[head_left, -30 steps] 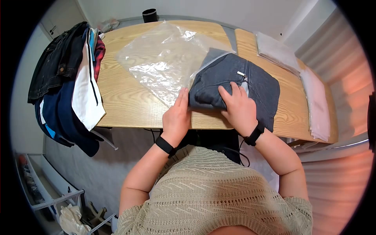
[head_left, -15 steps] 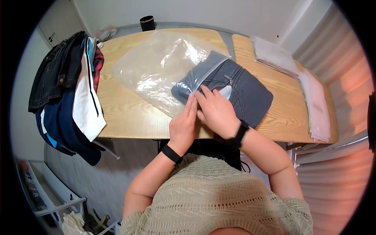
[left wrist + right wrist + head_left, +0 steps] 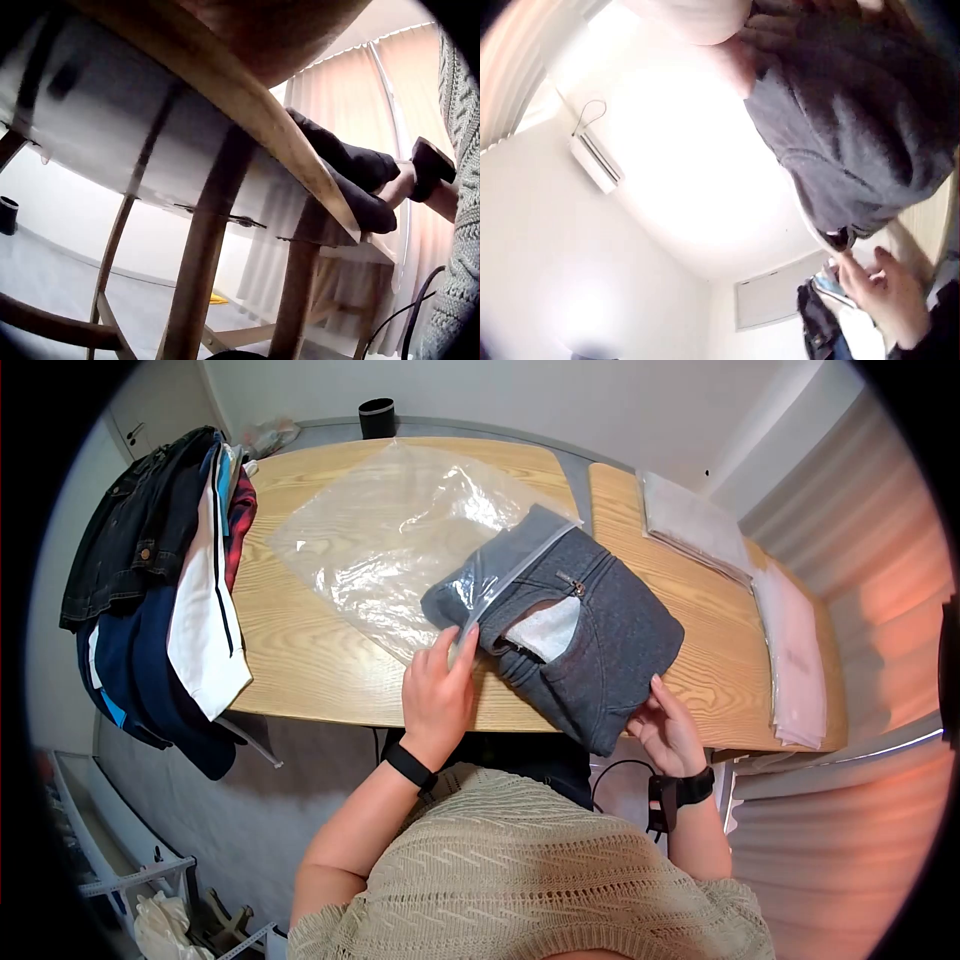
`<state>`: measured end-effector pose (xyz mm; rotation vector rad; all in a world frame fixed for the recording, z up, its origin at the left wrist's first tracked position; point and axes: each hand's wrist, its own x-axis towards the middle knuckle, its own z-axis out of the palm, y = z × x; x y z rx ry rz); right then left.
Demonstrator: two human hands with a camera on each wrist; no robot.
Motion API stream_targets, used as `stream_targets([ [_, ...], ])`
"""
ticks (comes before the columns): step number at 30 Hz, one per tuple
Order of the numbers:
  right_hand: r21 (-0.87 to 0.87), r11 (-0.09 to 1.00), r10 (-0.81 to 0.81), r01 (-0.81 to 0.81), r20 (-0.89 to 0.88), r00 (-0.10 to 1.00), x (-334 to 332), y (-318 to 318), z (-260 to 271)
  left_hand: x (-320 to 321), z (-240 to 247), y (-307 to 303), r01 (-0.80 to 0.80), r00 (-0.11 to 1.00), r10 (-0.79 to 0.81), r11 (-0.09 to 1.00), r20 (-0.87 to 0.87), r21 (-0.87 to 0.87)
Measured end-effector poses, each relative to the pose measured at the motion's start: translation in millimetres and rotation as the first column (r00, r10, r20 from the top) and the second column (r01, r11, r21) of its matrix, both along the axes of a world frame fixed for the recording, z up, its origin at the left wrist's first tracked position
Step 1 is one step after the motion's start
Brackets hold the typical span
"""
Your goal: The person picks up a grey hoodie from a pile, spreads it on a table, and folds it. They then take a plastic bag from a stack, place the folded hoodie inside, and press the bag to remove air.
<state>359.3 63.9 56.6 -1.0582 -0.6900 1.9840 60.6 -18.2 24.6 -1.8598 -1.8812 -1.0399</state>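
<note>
A folded dark grey sweatshirt (image 3: 625, 635) with a short zip and pale lining lies on the table, its far-left end inside a clear plastic bag (image 3: 350, 575). The bag's opening edge runs slantwise across the sweatshirt. My left hand (image 3: 437, 695) pinches the near end of that edge between its fingertips, beside the collar. At the sweatshirt's near right corner, my right hand (image 3: 668, 730) grips the fabric, thumb on top and fingers partly hidden underneath. The right wrist view shows the sweatshirt (image 3: 847, 135) close up, with the left hand (image 3: 889, 300) at the bag edge beyond it.
Several garments, among them a black denim jacket (image 3: 135, 525), hang over the table's left end. Stacked clear bags (image 3: 695, 525) and pinkish packets (image 3: 790, 655) lie along the right side. The wooden table's (image 3: 310, 670) near edge is just before me. A black bin (image 3: 377, 418) stands behind.
The bag's edge has come over the sweatshirt's left end. My right hand has moved from the sweatshirt's top and the bag edge to its near right corner. My left hand stays near the bag's opening.
</note>
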Motion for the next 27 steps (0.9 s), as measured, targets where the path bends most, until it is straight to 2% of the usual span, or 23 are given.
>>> stream_targets([
  [1,0.001,1.000,0.001,-0.001,-0.006,1.000,-14.3,-2.5,8.2,1.2,-1.7,1.8,0.017,1.000,-0.017,1.000,0.024,-0.018],
  [3,-0.041,0.999,0.005,-0.011,-0.133,0.991,-37.6,-3.4,20.5,4.1,0.2,4.3,0.030,0.999,-0.028,0.999,0.040,-0.030],
  [5,-0.070,0.996,0.043,-0.057,-0.192,0.980,-46.7,2.2,15.3,5.9,3.4,4.6,0.067,0.991,-0.058,0.995,0.122,-0.073],
  [7,-0.173,0.967,0.116,-0.188,-0.355,0.928,-61.4,5.3,16.7,3.8,7.1,5.6,0.058,0.992,-0.049,0.996,0.119,-0.067],
  [10,-0.144,0.959,0.177,-0.246,-0.376,0.910,-86.7,7.3,6.6,-0.7,12.8,8.1,0.097,0.991,-0.092,0.994,0.093,-0.054],
  [12,-0.148,0.936,0.240,-0.320,-0.398,0.885,-98.0,9.9,1.4,-3.1,12.7,7.3,0.073,0.994,-0.068,0.996,0.087,-0.055],
  [16,-0.120,0.924,0.272,-0.362,-0.457,0.847,-113.8,17.2,-4.0,-10.2,16.1,2.0,0.040,0.996,-0.033,0.996,0.088,-0.079],
  [19,-0.103,0.926,0.280,-0.363,-0.458,0.844,-116.0,34.6,-9.5,-16.2,22.3,-3.9,0.054,0.995,-0.045,0.993,0.085,-0.102],
  [21,-0.138,0.907,0.305,-0.398,-0.436,0.847,-110.7,44.8,-8.4,-21.4,29.4,-7.9,0.018,0.976,0.002,0.996,0.219,-0.087],
  [23,-0.120,0.878,0.411,-0.463,-0.306,0.859,-105.9,48.7,-6.2,-30.3,28.9,-11.9,0.006,0.977,0.011,0.997,0.214,-0.081],
  [27,-0.189,0.836,0.453,-0.515,-0.290,0.843,-118.3,64.1,-6.3,-38.7,27.9,-19.6,0.063,0.982,-0.036,0.987,0.185,-0.146],
])
